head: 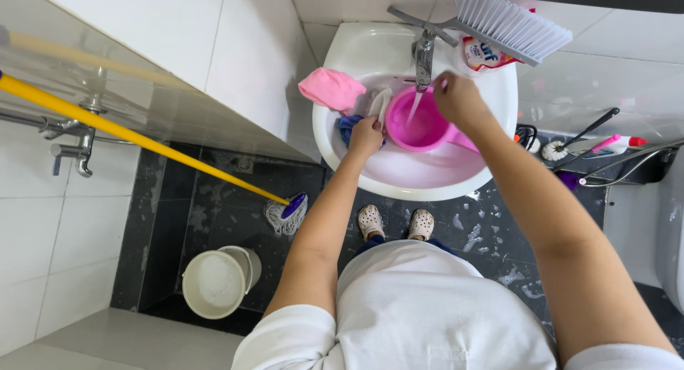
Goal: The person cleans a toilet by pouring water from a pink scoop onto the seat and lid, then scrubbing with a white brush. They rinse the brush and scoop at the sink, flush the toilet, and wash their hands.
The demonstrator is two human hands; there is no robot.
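Observation:
A pink plastic scoop [422,124] sits in the white washbasin [399,181] under the metal tap [423,56], and a stream of water runs into it. My left hand [366,136] grips the scoop's left rim beside a blue cloth [348,125]. My right hand [458,98] reaches toward the tap side, above the scoop's right edge, with the fingers curled; what it touches is unclear. A pink cloth [331,88] lies on the basin's left rim.
A yellow-handled mop [285,212] leans across the left, head on the dark wet floor. A white bucket [217,283] stands below it. A white broom head [509,22] and a detergent pack [482,55] rest by the tap. Toilet brush [563,145] and bottle [614,142] at right.

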